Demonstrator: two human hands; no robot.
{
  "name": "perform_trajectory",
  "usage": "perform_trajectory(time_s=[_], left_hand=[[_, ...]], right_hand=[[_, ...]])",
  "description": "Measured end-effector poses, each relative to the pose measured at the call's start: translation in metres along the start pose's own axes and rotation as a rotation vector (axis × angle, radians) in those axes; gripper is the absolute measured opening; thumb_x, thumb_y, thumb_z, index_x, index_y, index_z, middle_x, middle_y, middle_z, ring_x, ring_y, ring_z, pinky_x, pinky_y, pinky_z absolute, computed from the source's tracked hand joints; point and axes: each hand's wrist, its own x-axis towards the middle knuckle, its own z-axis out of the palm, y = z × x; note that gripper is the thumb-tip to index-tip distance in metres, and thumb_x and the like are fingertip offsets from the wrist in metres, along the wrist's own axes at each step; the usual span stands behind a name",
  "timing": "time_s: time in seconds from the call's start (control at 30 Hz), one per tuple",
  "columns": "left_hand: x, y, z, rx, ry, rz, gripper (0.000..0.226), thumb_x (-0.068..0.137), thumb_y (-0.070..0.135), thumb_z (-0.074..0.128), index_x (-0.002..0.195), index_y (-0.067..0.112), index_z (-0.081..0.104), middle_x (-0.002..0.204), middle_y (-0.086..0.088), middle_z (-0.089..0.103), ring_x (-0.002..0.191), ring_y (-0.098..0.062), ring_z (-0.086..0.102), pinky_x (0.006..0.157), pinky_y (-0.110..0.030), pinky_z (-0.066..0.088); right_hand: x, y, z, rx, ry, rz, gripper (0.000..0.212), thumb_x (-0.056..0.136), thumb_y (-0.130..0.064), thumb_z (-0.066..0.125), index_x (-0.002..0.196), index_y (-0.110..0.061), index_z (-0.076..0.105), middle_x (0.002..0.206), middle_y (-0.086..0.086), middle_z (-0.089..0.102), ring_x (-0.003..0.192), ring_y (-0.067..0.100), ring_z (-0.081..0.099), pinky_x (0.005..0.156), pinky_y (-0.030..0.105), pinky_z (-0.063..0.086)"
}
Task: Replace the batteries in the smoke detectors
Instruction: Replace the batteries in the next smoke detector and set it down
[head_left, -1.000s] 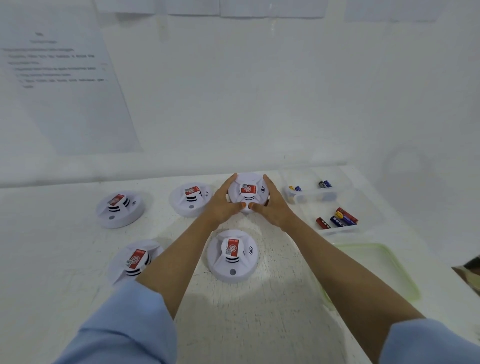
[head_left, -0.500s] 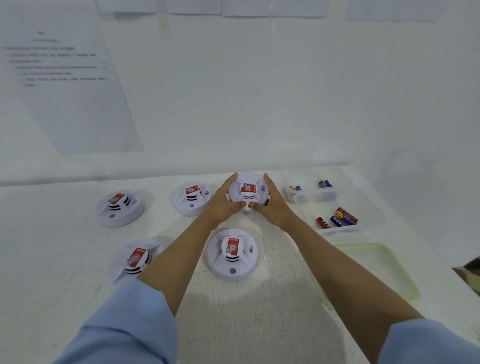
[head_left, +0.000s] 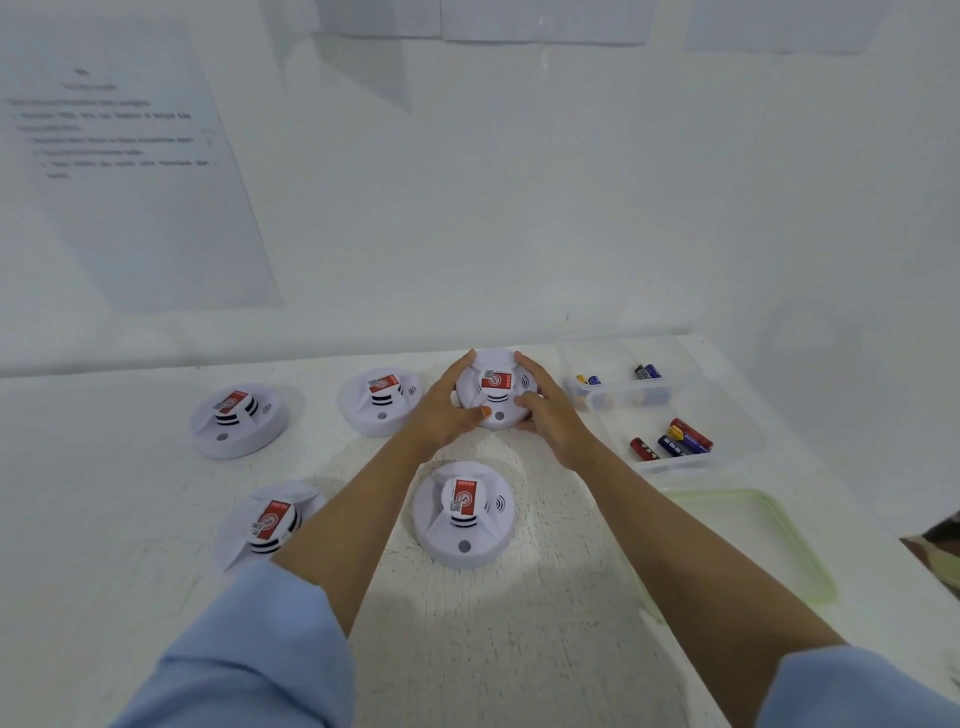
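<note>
Smoke detectors: five, all white round discs with a red label on the raised centre.
- Back row, left to right: one far left (head_left: 236, 421), one middle (head_left: 379, 400), and the held detector (head_left: 493, 389) at the back of the bench (head_left: 519, 649), close to the wall.
- Front row: one front left (head_left: 267, 522), one front centre (head_left: 464, 512).

Held detector: label side up. It is round, so it has no long axis. The small grey dot on its rim points toward the person. I cannot tell whether it is lifted or resting on the bench.

Hands: two.
- The left hand (head_left: 441, 410) is curled round the detector's left rim, thumb on the near edge.
- The right hand (head_left: 550, 415) is curled round its right rim, thumb on top.

Surroundings:
- Two clear containers sit just right of the held detector.
- The far container (head_left: 623, 348) holds two small clusters of batteries (head_left: 647, 371).
- The near container (head_left: 737, 415) holds a loose group of red and blue batteries (head_left: 670, 441). The count is unclear.
- A green-rimmed lid (head_left: 810, 561) lies flat nearer the person.
- A printed sheet (head_left: 130, 166) is on the wall; its text is unreadable.

Obstructions: the front centre detector lies between the two forearms. The left forearm crosses the front left detector's edge.
</note>
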Motion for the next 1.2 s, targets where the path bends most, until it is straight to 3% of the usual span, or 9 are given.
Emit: perform_trajectory(time_s=[0.13,0.53,1.2], left_hand=[[-0.0004,0.0001,-0.0001,-0.012,-0.003,-0.006,0.073,0.085,0.001,0.063,0.145,0.020,0.025,0.145,-0.004,0.036,0.128,-0.024,0.043,0.092,-0.035,0.048],[0.0000,-0.0003,0.0001,0.003,0.003,-0.004,0.073,0.085,0.002,0.063,0.145,0.021,0.025,0.148,-0.005,0.033,0.130,-0.024,0.040,0.087,-0.031,0.048],[0.0009,0.0000,0.0000,0.029,0.010,-0.013,0.074,0.085,0.002,0.063,0.146,0.020,0.024,0.147,-0.005,0.033,0.131,-0.025,0.040,0.095,-0.037,0.047]], right_hand=[[-0.0015,-0.0015,0.0002,0.018,0.001,0.007,0.054,0.093,0.004,0.034,0.142,-0.019,0.030,0.144,0.008,0.037,0.128,0.028,0.042,0.102,0.044,0.043],[-0.0012,-0.0021,0.0013,-0.001,0.012,0.014,0.053,0.094,0.001,0.035,0.143,-0.019,0.029,0.145,0.007,0.036,0.128,0.028,0.041,0.104,0.046,0.042],[0.0015,0.0005,0.0018,-0.014,0.022,0.017,0.052,0.094,-0.001,0.035,0.142,-0.020,0.029,0.144,0.008,0.037,0.128,0.028,0.041,0.105,0.048,0.040]])
